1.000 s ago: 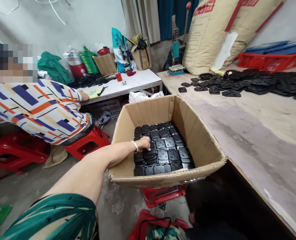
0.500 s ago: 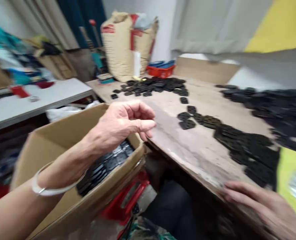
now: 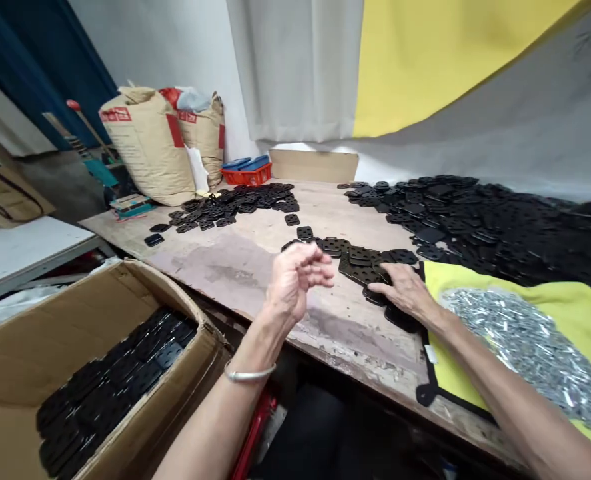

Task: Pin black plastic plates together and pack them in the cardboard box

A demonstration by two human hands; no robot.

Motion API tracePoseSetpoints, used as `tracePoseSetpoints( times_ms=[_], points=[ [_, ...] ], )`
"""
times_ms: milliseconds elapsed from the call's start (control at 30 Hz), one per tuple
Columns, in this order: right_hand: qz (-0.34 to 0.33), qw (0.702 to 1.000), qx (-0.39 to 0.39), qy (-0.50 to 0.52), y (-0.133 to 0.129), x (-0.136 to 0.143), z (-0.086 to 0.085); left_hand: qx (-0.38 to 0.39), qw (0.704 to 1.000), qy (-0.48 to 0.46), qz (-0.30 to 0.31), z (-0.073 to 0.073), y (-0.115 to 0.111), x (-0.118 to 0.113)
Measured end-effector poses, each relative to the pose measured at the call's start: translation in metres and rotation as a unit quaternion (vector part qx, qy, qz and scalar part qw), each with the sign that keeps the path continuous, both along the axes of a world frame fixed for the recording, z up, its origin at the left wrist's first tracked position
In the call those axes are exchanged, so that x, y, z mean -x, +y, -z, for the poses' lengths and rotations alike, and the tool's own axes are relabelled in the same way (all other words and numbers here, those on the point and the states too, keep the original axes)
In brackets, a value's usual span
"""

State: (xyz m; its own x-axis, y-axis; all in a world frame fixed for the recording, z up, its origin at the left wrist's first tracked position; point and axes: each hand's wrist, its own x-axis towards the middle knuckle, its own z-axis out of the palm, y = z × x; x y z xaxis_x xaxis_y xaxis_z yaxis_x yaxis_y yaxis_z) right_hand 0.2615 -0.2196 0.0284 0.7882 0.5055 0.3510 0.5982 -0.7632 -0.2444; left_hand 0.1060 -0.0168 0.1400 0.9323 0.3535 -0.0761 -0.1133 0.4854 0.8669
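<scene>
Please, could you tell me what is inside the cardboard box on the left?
Inside the cardboard box lie many flat black pieces, packed closely together. The pieces on top cover the bottom, so anything beneath them cannot be seen.

Soft light leaves bottom centre dark (edges stretched).

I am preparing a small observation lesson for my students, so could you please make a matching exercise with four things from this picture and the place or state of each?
Column 1
1. Left hand
2. Right hand
3. Cardboard box
4. Yellow cloth on the table

Column 2
A. Lies under many small silver-coloured pieces
B. Raised, fingers curled, nothing visible in it
C. Contains packed black pieces
D. Reaches down at loose black pieces, its forearm crossing above the yellow cloth

Right pairs: 1-B, 2-D, 3-C, 4-A
</scene>
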Motion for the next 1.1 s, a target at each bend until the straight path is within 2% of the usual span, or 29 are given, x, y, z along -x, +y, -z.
tracePoseSetpoints(
  times_ms=[67, 133, 233, 333, 433, 500, 567, 633, 700, 767, 800, 833, 867, 900, 933, 967, 1033, 1100],
  points=[
    [-0.001, 1.000, 0.020, 0.002, 0.016, -0.006, 0.003, 0.000, 0.998, 0.061, 0.012, 0.040, 0.000, -0.020],
    [-0.008, 0.999, 0.035, 0.003, 0.029, -0.007, 0.005, 0.009, 0.996, 0.089, 0.020, 0.073, -0.001, -0.028],
    [-0.023, 0.999, 0.046, 0.003, 0.038, -0.005, 0.005, 0.030, 0.993, 0.103, 0.042, 0.100, -0.005, -0.024],
    [-0.043, 0.998, 0.043, 0.018, 0.039, 0.003, 0.000, 0.048, 0.992, 0.105, 0.056, 0.106, -0.003, -0.019],
    [-0.100, 0.994, 0.030, 0.043, 0.036, 0.028, -0.012, 0.069, 0.986, 0.117, 0.098, 0.102, 0.003, -0.014],
    [-0.168, 0.984, 0.006, 0.051, 0.031, 0.059, -0.025, 0.103, 0.966, 0.131, 0.195, 0.097, 0.006, -0.005],
    [-0.275, 0.959, -0.037, 0.053, 0.025, 0.100, -0.040, 0.156, 0.935, 0.140, 0.286, 0.095, 0.002, 0.013],
    [-0.382, 0.919, -0.069, 0.068, 0.016, 0.141, -0.053, 0.208, 0.911, 0.150, 0.324, 0.097, -0.009, 0.037],
    [-0.418, 0.902, -0.062, 0.089, 0.000, 0.170, -0.057, 0.250, 0.889, 0.170, 0.345, 0.103, -0.026, 0.065],
    [-0.361, 0.926, -0.061, 0.093, -0.027, 0.179, -0.051, 0.295, 0.851, 0.177, 0.397, 0.111, -0.044, 0.089],
    [-0.296, 0.949, -0.068, 0.086, -0.046, 0.174, -0.044, 0.317, 0.835, 0.176, 0.413, 0.114, -0.051, 0.099],
    [-0.201, 0.973, -0.081, 0.075, -0.067, 0.164, -0.036, 0.339, 0.831, 0.170, 0.408, 0.115, -0.058, 0.105],
    [-0.083, 0.991, -0.085, 0.063, -0.089, 0.149, -0.028, 0.357, 0.838, 0.164, 0.380, 0.115, -0.063, 0.108],
    [0.047, 0.996, -0.068, 0.043, -0.111, 0.132, -0.020, 0.367, 0.854, 0.157, 0.334, 0.113, -0.066, 0.108],
    [0.162, 0.986, -0.031, 0.018, -0.131, 0.113, -0.012, 0.372, 0.873, 0.151, 0.278, 0.111, -0.067, 0.106],
    [0.232, 0.972, 0.016, 0.001, -0.148, 0.095, -0.005, 0.371, 0.889, 0.143, 0.226, 0.108, -0.066, 0.103],
    [0.237, 0.970, 0.047, 0.012, -0.170, 0.065, 0.006, 0.365, 0.907, 0.118, 0.177, 0.102, -0.062, 0.095],
    [0.214, 0.975, 0.062, 0.030, -0.177, 0.048, 0.012, 0.361, 0.908, 0.095, 0.189, 0.098, -0.056, 0.089]
  ],
)
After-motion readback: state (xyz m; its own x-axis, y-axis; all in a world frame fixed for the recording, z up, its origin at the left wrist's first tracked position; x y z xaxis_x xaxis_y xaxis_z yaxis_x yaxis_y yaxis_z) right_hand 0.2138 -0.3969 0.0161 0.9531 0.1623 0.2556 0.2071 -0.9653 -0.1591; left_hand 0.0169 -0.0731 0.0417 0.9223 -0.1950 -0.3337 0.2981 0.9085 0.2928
